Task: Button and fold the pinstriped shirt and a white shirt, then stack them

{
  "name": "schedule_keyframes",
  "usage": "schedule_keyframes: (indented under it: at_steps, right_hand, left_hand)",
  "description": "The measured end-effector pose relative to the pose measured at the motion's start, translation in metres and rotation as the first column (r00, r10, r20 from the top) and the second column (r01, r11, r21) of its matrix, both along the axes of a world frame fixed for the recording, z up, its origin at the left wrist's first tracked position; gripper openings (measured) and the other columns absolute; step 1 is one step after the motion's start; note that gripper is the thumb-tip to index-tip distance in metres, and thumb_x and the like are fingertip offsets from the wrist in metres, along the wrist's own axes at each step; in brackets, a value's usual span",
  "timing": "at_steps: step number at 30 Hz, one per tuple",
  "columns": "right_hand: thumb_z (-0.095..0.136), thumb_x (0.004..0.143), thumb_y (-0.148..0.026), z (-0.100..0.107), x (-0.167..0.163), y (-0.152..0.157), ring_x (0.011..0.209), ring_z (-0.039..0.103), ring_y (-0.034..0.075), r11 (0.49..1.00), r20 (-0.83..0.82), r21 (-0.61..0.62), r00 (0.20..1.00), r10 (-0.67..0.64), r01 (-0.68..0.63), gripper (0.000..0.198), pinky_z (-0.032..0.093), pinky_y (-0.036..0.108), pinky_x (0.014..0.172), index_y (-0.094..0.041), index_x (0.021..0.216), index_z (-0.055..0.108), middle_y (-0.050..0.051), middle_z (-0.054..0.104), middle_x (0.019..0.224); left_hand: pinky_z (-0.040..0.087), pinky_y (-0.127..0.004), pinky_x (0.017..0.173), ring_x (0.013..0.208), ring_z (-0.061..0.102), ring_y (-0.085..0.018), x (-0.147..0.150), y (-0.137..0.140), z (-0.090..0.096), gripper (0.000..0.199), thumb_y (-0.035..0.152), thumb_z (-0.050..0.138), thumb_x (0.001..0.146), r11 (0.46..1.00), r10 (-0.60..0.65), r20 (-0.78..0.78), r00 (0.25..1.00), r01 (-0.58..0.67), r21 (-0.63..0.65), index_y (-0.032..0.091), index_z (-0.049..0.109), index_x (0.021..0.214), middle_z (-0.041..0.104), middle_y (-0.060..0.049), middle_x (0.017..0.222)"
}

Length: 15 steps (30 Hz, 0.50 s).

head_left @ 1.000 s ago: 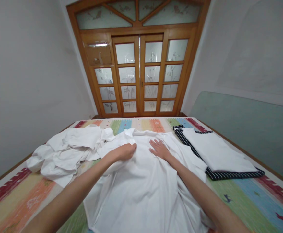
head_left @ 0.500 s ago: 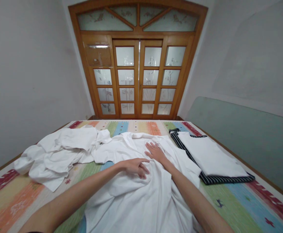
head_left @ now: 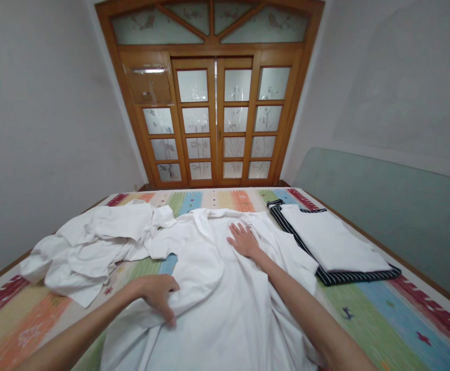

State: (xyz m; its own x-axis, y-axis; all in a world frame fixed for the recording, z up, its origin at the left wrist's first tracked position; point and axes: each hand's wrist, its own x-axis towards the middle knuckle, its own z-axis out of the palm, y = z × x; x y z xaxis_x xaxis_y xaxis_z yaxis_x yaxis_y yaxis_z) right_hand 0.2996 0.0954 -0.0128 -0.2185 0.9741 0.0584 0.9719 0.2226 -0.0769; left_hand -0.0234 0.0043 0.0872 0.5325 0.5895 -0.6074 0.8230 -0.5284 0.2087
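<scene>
A white collared shirt (head_left: 225,309) lies spread and wrinkled in front of me on the bed. Flat near its upper part, just below the collar, rests my right hand (head_left: 243,239), fingers spread on the cloth. At the shirt's left side, my left hand (head_left: 161,296) is curled on the fabric, thumb toward me; a loose fold of cloth runs from it up to the right. Its fingertips are partly hidden. Left of the shirt, a rumpled heap of white clothing (head_left: 104,237) touches the sleeve.
On the right lies a folded white garment (head_left: 333,242) with black-and-white striped trim (head_left: 356,279). A colourful striped bedcover (head_left: 367,314) lies underneath everything. A pale green headboard (head_left: 383,211) stands along the right wall, and wooden glass-paned doors (head_left: 219,118) are at the far end.
My left hand has moved left and toward me, and the shirt's left part has spread out with it, smoothing the middle. My right hand stays pressed near the collar. The view shifted slightly.
</scene>
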Motion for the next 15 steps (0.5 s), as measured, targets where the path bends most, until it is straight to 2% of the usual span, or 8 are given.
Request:
schedule_keyframes:
  at_steps: [4,7,11,15]
  right_hand:
    - [0.018,0.096,-0.056,0.001,-0.008,0.0,0.147,0.01,0.03,0.998,0.002,-0.045,0.999,-0.04,0.04,0.07,0.006,0.053,0.116,-0.017,0.154,0.021,0.006,0.014,0.161]
    - [0.018,0.096,-0.056,0.001,-0.011,0.001,0.147,0.009,0.03,0.998,-0.012,-0.048,0.999,-0.051,0.05,0.07,0.005,0.054,0.116,-0.016,0.154,0.021,0.007,0.014,0.161]
    - [0.018,0.095,-0.057,0.001,-0.018,0.002,0.147,0.009,0.033,0.997,-0.042,-0.034,0.996,-0.074,0.073,0.073,0.005,0.057,0.115,-0.014,0.154,0.021,0.009,0.015,0.16]
    - [0.016,0.096,-0.057,0.001,-0.031,0.006,0.147,0.01,0.034,0.993,-0.068,-0.029,0.991,-0.119,0.117,0.071,0.004,0.06,0.114,-0.016,0.154,0.021,0.01,0.014,0.16]
  left_hand:
    - [0.05,-0.037,0.08,0.098,0.065,-0.033,-0.006,-0.018,-0.006,0.055,0.05,0.069,0.061,0.989,0.085,-0.062,0.994,-0.076,0.126,0.017,0.067,0.105,0.068,-0.016,0.112]
    - [0.049,-0.044,0.087,0.105,0.064,-0.035,-0.011,-0.028,-0.004,0.055,0.044,0.062,0.07,0.985,0.086,-0.115,0.99,-0.067,0.158,0.016,0.063,0.117,0.066,-0.02,0.115]
    - [0.048,-0.044,0.091,0.109,0.063,-0.035,-0.024,-0.025,0.002,0.052,0.036,0.063,0.068,0.979,0.118,-0.158,0.98,-0.089,0.182,0.015,0.064,0.116,0.066,-0.021,0.117]
    - [0.048,-0.043,0.093,0.112,0.062,-0.036,-0.044,-0.006,0.0,0.053,0.032,0.064,0.065,0.946,0.233,-0.24,0.943,-0.162,0.281,0.013,0.065,0.114,0.065,-0.021,0.121]
